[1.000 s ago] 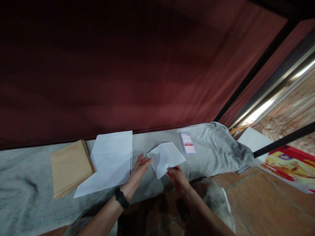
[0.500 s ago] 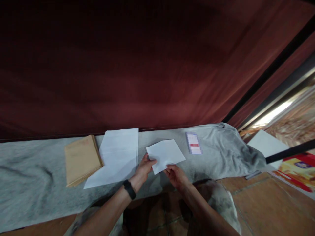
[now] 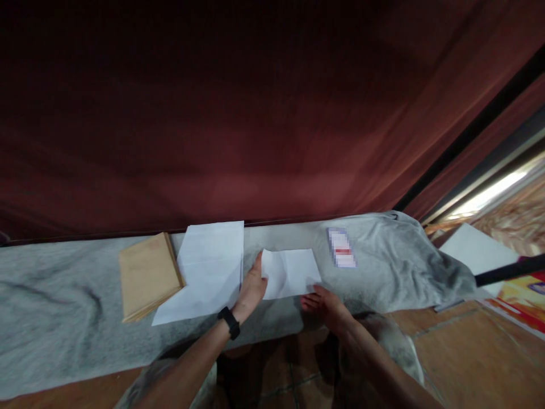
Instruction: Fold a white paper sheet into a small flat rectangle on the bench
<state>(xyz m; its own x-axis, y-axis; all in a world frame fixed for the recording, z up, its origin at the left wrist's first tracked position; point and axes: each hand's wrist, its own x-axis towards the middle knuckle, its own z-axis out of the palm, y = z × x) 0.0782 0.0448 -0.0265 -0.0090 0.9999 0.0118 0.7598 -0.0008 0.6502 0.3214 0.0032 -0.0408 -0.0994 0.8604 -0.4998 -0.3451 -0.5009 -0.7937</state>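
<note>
White creased paper lies over the cloth-covered desk, long axis along its near edge; the left hand pinches its left end, the right hand's fingers reach its near right corner, grip unclear.

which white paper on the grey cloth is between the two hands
The small creased sheet, between the left hand and right hand; the larger white sheets lie farther left, beside the brown stack.
</note>
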